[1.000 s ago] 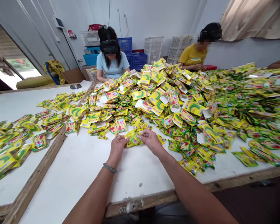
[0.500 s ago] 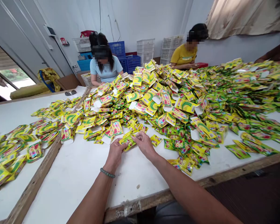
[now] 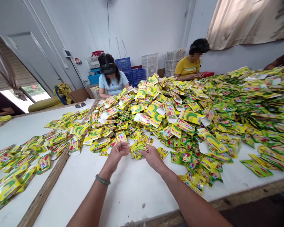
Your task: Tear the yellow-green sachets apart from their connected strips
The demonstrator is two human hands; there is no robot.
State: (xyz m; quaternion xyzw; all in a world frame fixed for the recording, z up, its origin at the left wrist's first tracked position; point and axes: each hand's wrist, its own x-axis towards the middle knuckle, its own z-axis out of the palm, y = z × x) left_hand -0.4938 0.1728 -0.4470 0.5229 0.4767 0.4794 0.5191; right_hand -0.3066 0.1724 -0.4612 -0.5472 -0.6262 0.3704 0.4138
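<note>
My right hand [image 3: 153, 158] pinches a small yellow-green packet [image 3: 137, 152] by its right end, just above the white tabletop. To the packet's left, my left hand [image 3: 117, 152] is apart from it, with fingers stretched toward it and nothing in them. A beaded bracelet [image 3: 103, 179] circles my left wrist. Directly beyond both hands rises a big heap of yellow cartons [image 3: 153, 108], many with white flaps standing up. Loose green and yellow sachets [image 3: 183, 146] spill out at the heap's right and front.
A wooden strip [image 3: 46, 186] runs along the table on my left, with more cartons [image 3: 8, 186] past it. Across the table sit a person in light blue [image 3: 115, 85] and a person in yellow [image 3: 188, 66]. Blue crates [image 3: 138, 75] and white crates [image 3: 150, 63] stand by the wall.
My left hand has let go of the packet and moved off to its left. My right hand still holds the packet. The camera view has tilted up and shifted left.
</note>
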